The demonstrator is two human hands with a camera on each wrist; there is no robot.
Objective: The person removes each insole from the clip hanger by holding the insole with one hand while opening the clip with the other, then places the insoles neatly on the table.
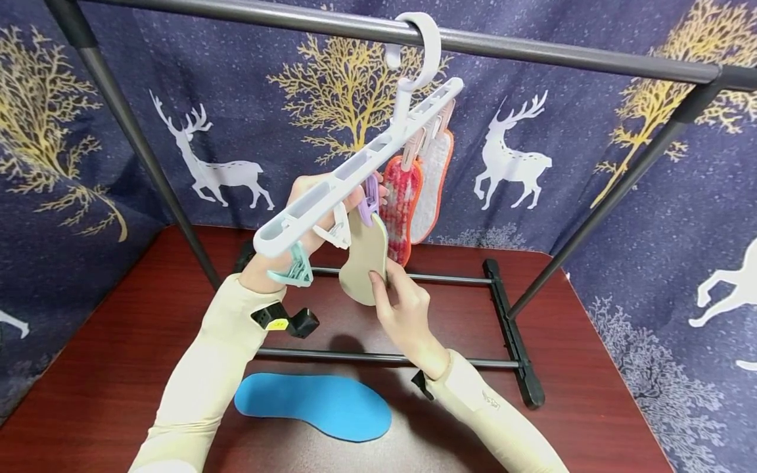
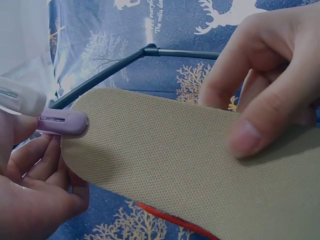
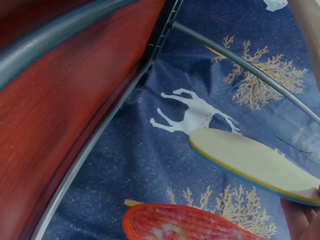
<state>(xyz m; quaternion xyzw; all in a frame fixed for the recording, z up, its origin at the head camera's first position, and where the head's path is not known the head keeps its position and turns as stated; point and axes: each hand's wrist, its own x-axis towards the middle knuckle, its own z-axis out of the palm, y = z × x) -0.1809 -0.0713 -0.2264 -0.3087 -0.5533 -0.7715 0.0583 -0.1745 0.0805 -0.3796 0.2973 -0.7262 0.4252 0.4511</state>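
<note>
A beige insole hangs toe-up below the white clip hanger, its upper end in the mouth of a purple clip. My left hand reaches behind the hanger bar and pinches that clip; in the left wrist view its fingers curl round the clip's handle end. My right hand pinches the insole's lower edge between thumb and fingers. From the right wrist view, the insole's side shows a yellow and blue edge. A white clip and a teal clip hang nearer me.
Red-patterned and grey-white insoles with orange edges hang from pink clips farther along. A blue insole lies on the dark red table. The rack's black top rail carries the hanger; its lower bars cross the table.
</note>
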